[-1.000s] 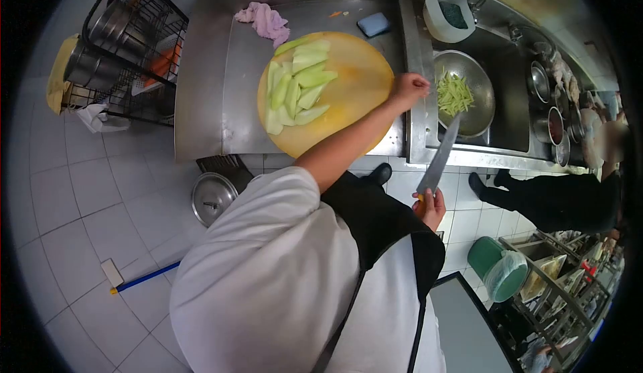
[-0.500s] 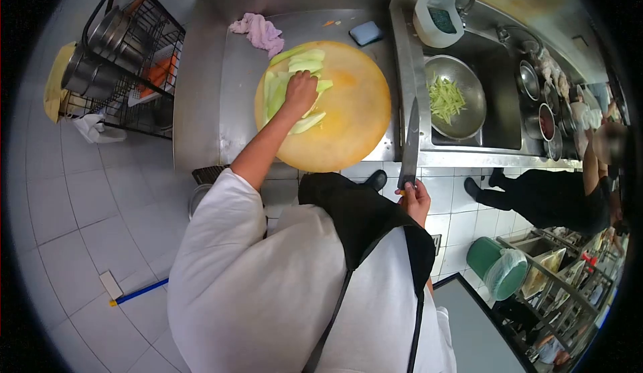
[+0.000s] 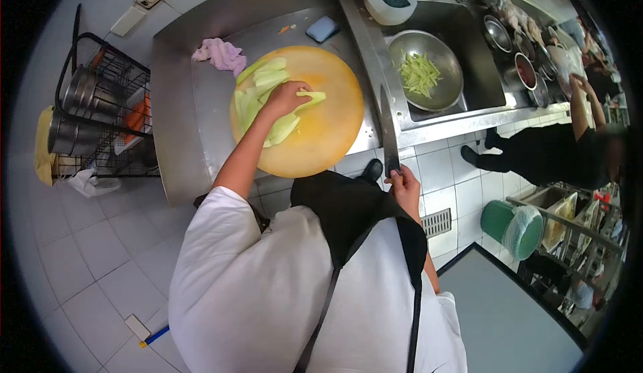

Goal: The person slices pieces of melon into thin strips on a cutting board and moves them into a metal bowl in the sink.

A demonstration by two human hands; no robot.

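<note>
My left hand (image 3: 285, 98) rests on a pile of pale green vegetable slices (image 3: 258, 98) on a round yellow cutting board (image 3: 328, 132); the fingers press one slice near the board's middle. My right hand (image 3: 404, 184) grips the handle of a large knife (image 3: 387, 128), blade pointing away along the counter edge, to the right of the board. A steel bowl (image 3: 442, 88) in the sink holds thin green vegetable strips (image 3: 419, 73).
A pink cloth (image 3: 220, 54) and a blue sponge (image 3: 322, 28) lie on the steel counter (image 3: 181, 125). A wire rack with pots (image 3: 94, 115) stands at the left. Another person in black (image 3: 556, 152) stands at the right by a green bin (image 3: 512, 229).
My left hand came back from the bowl at the sink to the slices on the board. The knife stayed in my right hand and swung upright beside the board.
</note>
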